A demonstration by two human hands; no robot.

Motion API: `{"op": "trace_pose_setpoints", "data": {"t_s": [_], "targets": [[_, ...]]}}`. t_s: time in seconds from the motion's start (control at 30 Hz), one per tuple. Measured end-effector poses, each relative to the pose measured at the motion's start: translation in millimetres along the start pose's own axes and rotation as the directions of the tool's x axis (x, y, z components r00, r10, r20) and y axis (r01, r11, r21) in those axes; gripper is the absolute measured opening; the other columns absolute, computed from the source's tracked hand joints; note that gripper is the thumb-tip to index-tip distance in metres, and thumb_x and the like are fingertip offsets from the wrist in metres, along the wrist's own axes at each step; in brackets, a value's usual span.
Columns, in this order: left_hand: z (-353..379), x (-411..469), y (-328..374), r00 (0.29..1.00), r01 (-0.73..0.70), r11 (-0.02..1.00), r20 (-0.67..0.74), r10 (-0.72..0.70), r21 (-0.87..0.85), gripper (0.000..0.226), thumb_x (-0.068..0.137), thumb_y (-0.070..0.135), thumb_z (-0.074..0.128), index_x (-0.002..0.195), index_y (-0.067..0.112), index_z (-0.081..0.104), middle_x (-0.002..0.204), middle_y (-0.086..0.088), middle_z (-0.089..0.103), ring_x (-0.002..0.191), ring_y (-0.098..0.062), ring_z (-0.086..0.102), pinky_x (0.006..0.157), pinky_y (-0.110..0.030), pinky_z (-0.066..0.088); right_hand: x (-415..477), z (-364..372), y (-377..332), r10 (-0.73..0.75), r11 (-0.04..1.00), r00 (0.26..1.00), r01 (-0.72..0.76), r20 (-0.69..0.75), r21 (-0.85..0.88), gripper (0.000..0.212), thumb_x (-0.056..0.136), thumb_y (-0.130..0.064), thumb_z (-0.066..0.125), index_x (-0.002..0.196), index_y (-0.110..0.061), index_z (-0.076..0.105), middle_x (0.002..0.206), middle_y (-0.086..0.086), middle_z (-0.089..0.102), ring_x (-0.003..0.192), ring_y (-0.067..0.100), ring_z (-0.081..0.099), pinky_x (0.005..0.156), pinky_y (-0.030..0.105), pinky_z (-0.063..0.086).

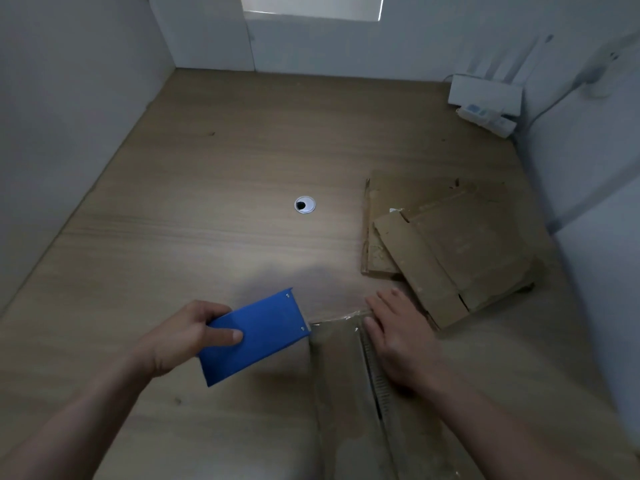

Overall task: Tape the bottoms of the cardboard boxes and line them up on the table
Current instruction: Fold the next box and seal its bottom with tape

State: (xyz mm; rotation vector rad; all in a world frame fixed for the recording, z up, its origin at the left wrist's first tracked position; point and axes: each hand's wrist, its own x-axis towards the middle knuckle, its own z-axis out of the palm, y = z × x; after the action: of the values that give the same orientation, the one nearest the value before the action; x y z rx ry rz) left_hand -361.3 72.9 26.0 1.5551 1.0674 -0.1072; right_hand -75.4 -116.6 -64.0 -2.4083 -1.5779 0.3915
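Lying near the middle of a wooden table point(207, 202), which is enclosed by pale walls point(69, 116), a round cable grommet point(305, 205) is shown. To its right a stack of flattened cardboard boxes point(450, 251) is set. A white router point(485, 93) and a power strip point(486, 120) are placed in the far right corner. At lower left, a blue tape dispenser point(254, 336) is gripped by the left hand point(183, 337), with the thumb pressed across its upper face and the fingers curled round its far edge. The dispenser's front end is held against the left edge of the cardboard box point(341, 368) at the near table edge, where clear tape point(337, 318) is seen. The right hand point(398, 337) is laid flat on the box beside its seam, fingers straight and close together, fingertips just short of the stack.
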Motion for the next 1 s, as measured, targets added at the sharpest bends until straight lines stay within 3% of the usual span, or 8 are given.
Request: {"op": "trace_pose_setpoints", "data": {"t_s": [0.13, 0.3, 0.37, 0.5, 0.6, 0.73, 0.87, 1.0], "targets": [[-15, -13, -13, 1.0, -0.002, 1.0, 0.019, 0.001, 0.028, 0.047, 0.063, 0.043, 0.075, 0.09, 0.005, 0.073, 0.086, -0.014, 0.072, 0.082, -0.032, 0.068, 0.074, -0.038, 0.047, 0, 1, -4, -0.008, 1.0, 1.0, 0.008, -0.025, -0.012, 0.053, 0.097, -0.045, 0.036, 0.128, -0.012, 0.064, 0.133, 0.012, 0.061, 0.128, 0.035, 0.052, 0.114, 0.038, 0.029], [-19, -5, -6, 1.0, 0.017, 0.991, 0.018, -0.019, 0.132, 0.029, 0.067, 0.034, 0.069, 0.081, 0.009, 0.071, 0.068, 0.003, 0.066, 0.062, -0.008, 0.06, 0.064, -0.029, 0.04, -1, -4, -7, 0.003, 1.0, 1.0, -0.002, -0.017, 0.01, 0.058, 0.097, -0.047, 0.034, 0.131, -0.011, 0.063, 0.136, 0.013, 0.059, 0.13, 0.033, 0.049, 0.116, 0.034, 0.026], [-21, 1, -2, 1.0, 0.023, 0.98, 0.009, -0.025, 0.196, 0.025, 0.068, 0.035, 0.07, 0.077, 0.012, 0.07, 0.064, 0.005, 0.063, 0.06, -0.008, 0.056, 0.064, -0.03, 0.038, -2, -6, -9, -0.007, 1.0, 1.0, 0.007, -0.03, 0.009, 0.056, 0.096, -0.045, 0.035, 0.129, -0.01, 0.064, 0.133, 0.014, 0.061, 0.128, 0.034, 0.051, 0.115, 0.03, 0.022], [-20, 14, 5, 0.999, 0.033, 0.943, 0.002, -0.035, 0.332, 0.012, 0.081, 0.024, 0.075, 0.076, 0.016, 0.069, 0.065, 0.004, 0.065, 0.064, -0.015, 0.059, 0.064, -0.031, 0.04, -4, -9, -10, 0.0, 1.0, 0.999, 0.0, -0.04, 0.019, 0.051, 0.096, -0.042, 0.04, 0.125, -0.01, 0.066, 0.127, 0.014, 0.064, 0.121, 0.035, 0.055, 0.112, 0.03, 0.027], [-14, 21, 11, 0.999, 0.037, 0.9, -0.017, -0.033, 0.434, 0.011, 0.081, 0.027, 0.075, 0.078, 0.018, 0.069, 0.071, 0.0, 0.067, 0.065, -0.015, 0.06, 0.062, -0.03, 0.042, -3, -8, -9, -0.026, 1.0, 0.999, 0.026, -0.043, 0.014, 0.044, 0.097, -0.038, 0.046, 0.124, -0.009, 0.065, 0.123, 0.014, 0.064, 0.116, 0.036, 0.056, 0.107, 0.032, 0.028], [-2, 26, 22, 0.997, 0.07, 0.843, -0.071, -0.038, 0.534, 0.011, 0.084, 0.028, 0.074, 0.078, 0.022, 0.067, 0.076, 0.0, 0.066, 0.07, -0.015, 0.062, 0.06, -0.029, 0.043, -3, -7, -10, -0.037, 0.999, 0.998, 0.037, -0.055, 0.009, 0.047, 0.096, -0.041, 0.042, 0.122, -0.011, 0.066, 0.121, 0.012, 0.064, 0.113, 0.034, 0.056, 0.102, 0.039, 0.043], [16, 29, 23, 0.986, 0.117, 0.649, -0.165, 0.013, 0.752, 0.019, 0.082, 0.04, 0.069, 0.076, 0.024, 0.061, 0.077, 0.003, 0.063, 0.07, -0.012, 0.06, 0.059, -0.029, 0.047, -2, -9, -8, -0.04, 0.998, 0.999, 0.041, -0.037, 0.043, 0.048, 0.097, -0.043, 0.038, 0.126, -0.013, 0.063, 0.126, 0.01, 0.06, 0.119, 0.031, 0.051, 0.107, 0.039, 0.038], [29, 26, 12, 0.971, 0.173, 0.664, -0.239, 0.008, 0.727, 0.018, 0.083, 0.043, 0.067, 0.083, 0.025, 0.062, 0.077, 0.004, 0.064, 0.07, -0.012, 0.061, 0.066, -0.033, 0.056, 0, -5, -6, -0.026, 0.999, 1.0, 0.027, -0.017, 0.033, 0.049, 0.097, -0.044, 0.038, 0.125, -0.013, 0.063, 0.125, 0.011, 0.061, 0.12, 0.035, 0.052, 0.106, 0.043, 0.041]]}}
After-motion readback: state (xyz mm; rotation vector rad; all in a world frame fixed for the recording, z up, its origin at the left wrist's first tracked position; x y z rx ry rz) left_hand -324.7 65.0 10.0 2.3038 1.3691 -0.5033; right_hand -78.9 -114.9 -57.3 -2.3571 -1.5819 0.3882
